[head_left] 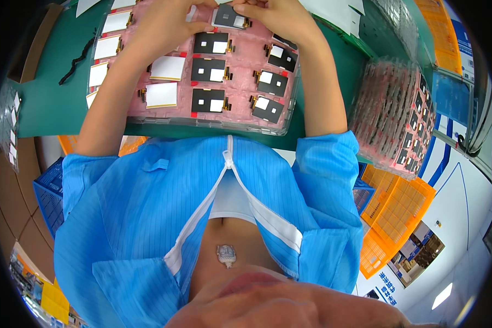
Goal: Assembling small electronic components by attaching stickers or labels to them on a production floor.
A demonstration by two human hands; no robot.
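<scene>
Both my hands are at the far middle of a pink-lined clear tray (240,116), around a small dark grey panel (228,18) with white patches and a gold-coloured ribbon tab. My left hand (175,23) has its thumb and index finger at the panel's left corners, holding it. A white piece shows between those fingers. My right hand (276,17) pinches the panel's far right side between thumb and finger. Below it in the same column lie more dark panels (208,70). White-faced panels (161,95) are to the left, and tilted dark panels (268,109) to the right.
The tray lies on a green tabletop (49,112). A tall stack of similar loaded trays (385,109) stands at the right. A black twisted cord (76,63) lies at the left. Orange crates (399,213) and a blue crate (49,188) are below table level.
</scene>
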